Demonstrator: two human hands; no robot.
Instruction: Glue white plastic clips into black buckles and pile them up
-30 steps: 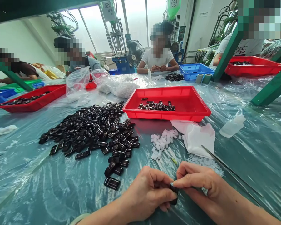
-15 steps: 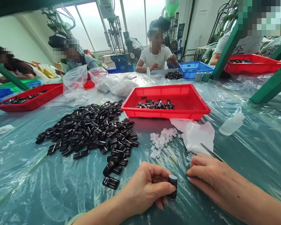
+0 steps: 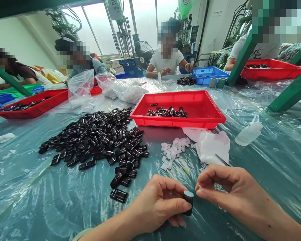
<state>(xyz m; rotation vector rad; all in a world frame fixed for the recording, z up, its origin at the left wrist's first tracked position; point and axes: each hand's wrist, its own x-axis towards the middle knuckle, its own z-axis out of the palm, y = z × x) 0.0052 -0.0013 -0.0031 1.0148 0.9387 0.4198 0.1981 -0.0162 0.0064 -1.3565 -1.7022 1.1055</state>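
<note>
My left hand (image 3: 163, 202) grips a small black plastic part (image 3: 188, 202) between thumb and fingers. The part stands upright, its flat pale end facing up. Just to its right, my right hand (image 3: 225, 190) is pinched at thumb and forefinger. A tiny whitish speck shows at those fingertips, too small to name. The two hands are apart. Beyond them lies a heap of small white pieces (image 3: 174, 150). Left of these spreads a large pile of glossy black parts (image 3: 97, 137), with one loose black part (image 3: 118, 195) near my left wrist.
A red tray (image 3: 178, 122) with some black parts stands ahead. Right of the white pieces are a white cloth (image 3: 213, 145), dark tweezers (image 3: 222, 159) and a clear bottle (image 3: 248, 133). Green posts (image 3: 291, 90) rise at the right. Several co-workers sit around the plastic-covered table.
My right hand has turned and lifted, its pinched fingertips now close to the black part. My left hand has shifted slightly right and tilted the part's pale end more into view.
</note>
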